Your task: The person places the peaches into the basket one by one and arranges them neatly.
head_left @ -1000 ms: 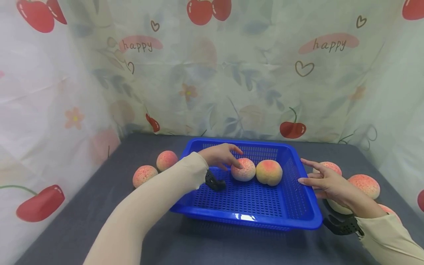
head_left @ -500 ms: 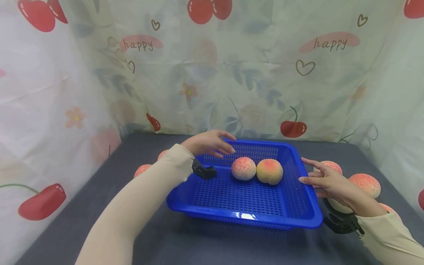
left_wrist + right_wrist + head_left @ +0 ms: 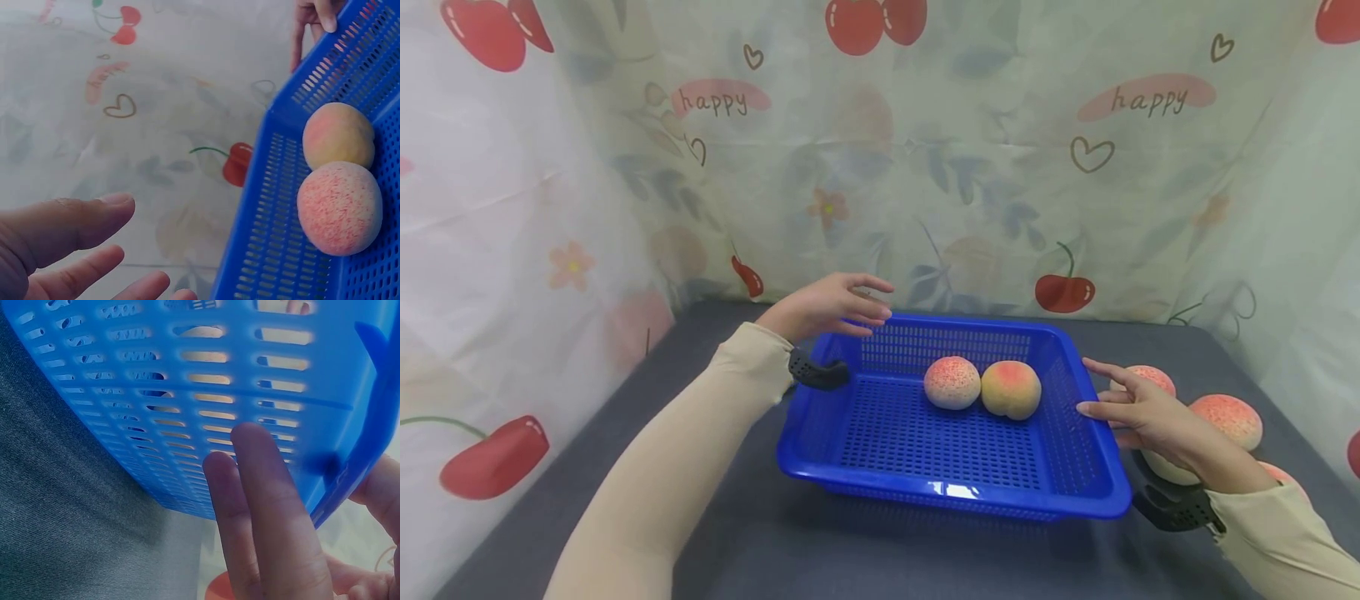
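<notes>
A blue slotted plastic basket (image 3: 808, 475) stands on the dark tabletop. Two peaches lie side by side in it: a pink-speckled peach (image 3: 952, 383) and a yellowish peach (image 3: 1011, 390). Above the basket's back left corner, my left hand (image 3: 835, 307) hovers with fingers spread and nothing held; the left wrist view shows its loosely extended thumb (image 3: 94, 219) apart from the basket wall. My right hand (image 3: 1153, 421) grips the right rim, thumb over the edge and other fingers outside. Two of those fingers (image 3: 269, 500) lie along the slotted wall in the right wrist view.
Several more peaches lie right of the basket, partly behind my right hand, including a speckled peach (image 3: 1227, 421) and a farther peach (image 3: 1144, 379). My left sleeve (image 3: 700, 450) covers the tabletop's left part. A printed curtain (image 3: 880, 167) closes off the back and sides.
My left hand has lifted off the speckled peach in the basket and moved up and left. Its arm now hides the peaches on the left. My right hand stays at the rim.
</notes>
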The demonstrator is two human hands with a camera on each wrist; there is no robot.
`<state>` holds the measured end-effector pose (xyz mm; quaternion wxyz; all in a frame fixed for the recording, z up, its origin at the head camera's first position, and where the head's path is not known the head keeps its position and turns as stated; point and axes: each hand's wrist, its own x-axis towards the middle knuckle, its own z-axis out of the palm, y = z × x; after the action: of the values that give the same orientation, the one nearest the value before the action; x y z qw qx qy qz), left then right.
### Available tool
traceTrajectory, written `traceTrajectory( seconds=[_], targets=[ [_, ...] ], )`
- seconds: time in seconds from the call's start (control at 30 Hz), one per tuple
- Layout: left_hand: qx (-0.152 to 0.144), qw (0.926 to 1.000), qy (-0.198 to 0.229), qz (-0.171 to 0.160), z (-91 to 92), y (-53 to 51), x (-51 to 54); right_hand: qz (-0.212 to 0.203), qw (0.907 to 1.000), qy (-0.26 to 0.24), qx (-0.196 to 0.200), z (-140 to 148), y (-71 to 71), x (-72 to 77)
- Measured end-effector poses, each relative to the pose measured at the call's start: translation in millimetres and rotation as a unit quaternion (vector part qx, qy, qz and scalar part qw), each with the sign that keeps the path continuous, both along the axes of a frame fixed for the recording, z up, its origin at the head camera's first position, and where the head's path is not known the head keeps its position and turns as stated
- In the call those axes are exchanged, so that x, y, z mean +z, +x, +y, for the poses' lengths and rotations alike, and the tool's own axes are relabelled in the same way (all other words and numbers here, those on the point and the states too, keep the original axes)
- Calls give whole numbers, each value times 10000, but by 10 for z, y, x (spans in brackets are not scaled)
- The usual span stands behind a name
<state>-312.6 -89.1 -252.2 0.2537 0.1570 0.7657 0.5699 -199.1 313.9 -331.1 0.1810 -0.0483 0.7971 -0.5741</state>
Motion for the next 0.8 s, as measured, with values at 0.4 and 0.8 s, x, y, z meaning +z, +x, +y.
traceTrajectory(
  seconds=[0.4,0.8],
  targets=[
    [471,9976,482,162,-575,81,28,-46,10000,-41,-2,6,-3,5],
    [893,9930,655,401,-1101,175,-150,10,10000,6,-4,-1,-6,-16]
  ],
)
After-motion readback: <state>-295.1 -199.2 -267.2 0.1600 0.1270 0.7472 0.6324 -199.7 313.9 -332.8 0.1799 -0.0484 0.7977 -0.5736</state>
